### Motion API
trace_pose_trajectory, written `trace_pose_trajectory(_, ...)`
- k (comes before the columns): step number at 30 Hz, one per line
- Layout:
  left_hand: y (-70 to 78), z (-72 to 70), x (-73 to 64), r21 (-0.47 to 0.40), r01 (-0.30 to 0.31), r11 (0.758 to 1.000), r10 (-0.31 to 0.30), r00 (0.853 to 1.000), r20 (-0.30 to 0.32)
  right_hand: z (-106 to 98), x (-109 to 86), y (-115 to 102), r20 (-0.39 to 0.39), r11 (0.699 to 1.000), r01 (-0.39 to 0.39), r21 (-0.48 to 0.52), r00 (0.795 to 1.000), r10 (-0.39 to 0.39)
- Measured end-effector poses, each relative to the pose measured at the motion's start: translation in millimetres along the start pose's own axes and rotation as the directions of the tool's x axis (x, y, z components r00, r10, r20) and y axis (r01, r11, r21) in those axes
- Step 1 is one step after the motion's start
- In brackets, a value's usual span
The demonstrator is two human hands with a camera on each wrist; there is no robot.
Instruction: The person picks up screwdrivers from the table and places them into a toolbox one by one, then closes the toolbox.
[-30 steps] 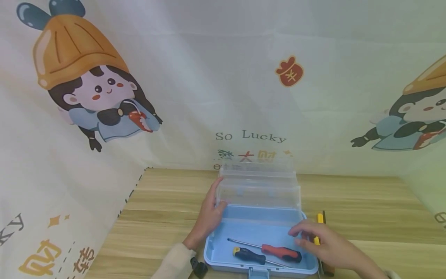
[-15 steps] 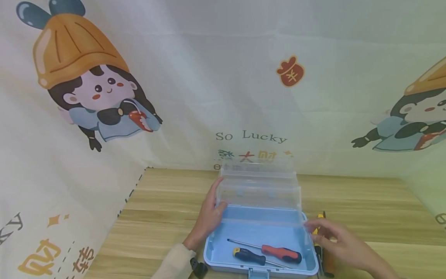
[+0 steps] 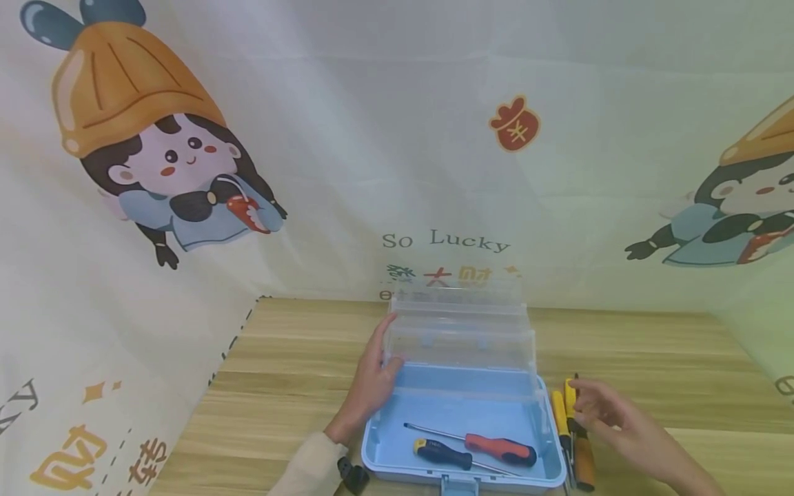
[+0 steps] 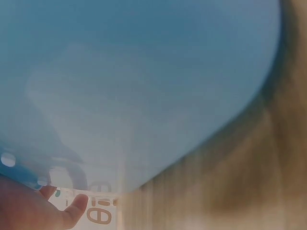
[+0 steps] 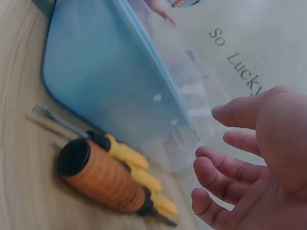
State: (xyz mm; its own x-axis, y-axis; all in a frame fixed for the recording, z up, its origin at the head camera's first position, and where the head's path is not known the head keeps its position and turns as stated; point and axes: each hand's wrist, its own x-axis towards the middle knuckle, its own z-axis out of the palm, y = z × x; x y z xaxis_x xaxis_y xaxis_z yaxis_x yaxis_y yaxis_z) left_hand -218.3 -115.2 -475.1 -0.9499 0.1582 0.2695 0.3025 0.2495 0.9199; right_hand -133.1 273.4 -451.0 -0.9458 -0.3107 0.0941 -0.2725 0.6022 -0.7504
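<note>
The pale cloth backdrop [image 3: 347, 138] reads "So Lucky" [image 3: 445, 240] above Chinese characters [image 3: 438, 277] including a red 大.

Blue toolbox [image 3: 434, 413] is standing open, clear lid [image 3: 459, 348] touching left fingers [image 3: 375, 346]; yellow-handled screwdrivers [image 3: 560, 410] are lying near right fingers [image 5: 218, 183].

The right hand [image 5: 244, 167] is poised to the right of the tools, its fingers loosely bent and spread, the tips apart from the handles. On the wooden table [image 5: 21, 158] lies an orange-handled tool [image 5: 108, 177] with a black end cap, just beside three yellow handles [image 5: 127, 155]. Left of them stands the blue box [image 5: 105, 72], its clear lid [image 5: 189, 93] raised, fingers of the left hand [image 5: 160, 9] at it. A pale cloth [image 5: 273, 38] lettered "So Lucky" hangs on the far side.
</note>
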Motion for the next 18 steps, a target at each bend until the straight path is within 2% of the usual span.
trace_pose_trajectory(6, -0.8, 0.0, 0.7, 0.000, 0.015, 1.000, -0.015, 1.000, 0.002, 2.7, -6.3, 14.0, -0.060, 0.999, 0.014, -0.036, 0.998, -0.016)
trace_pose_trajectory(9, -0.9, 0.1, 0.8, 0.008, 0.017, 1.000, -0.017, 1.000, 0.000, 2.6, -9.0, 21.0, -0.011, 0.997, -0.079, -0.003, 0.997, 0.079)
trace_pose_trajectory(13, -0.5, 0.2, 0.2, 0.014, 0.027, 1.000, -0.027, 1.000, 0.000, 3.4, -11.8, 29.2, 0.059, 0.983, -0.182, 0.037, 0.982, 0.180)
trace_pose_trajectory(18, -0.1, 0.4, -0.4, 0.008, 0.029, 1.000, -0.029, 1.000, 0.003, 10.1, -15.4, 38.3, 0.005, 0.991, -0.117, 0.065, 0.993, 0.117)
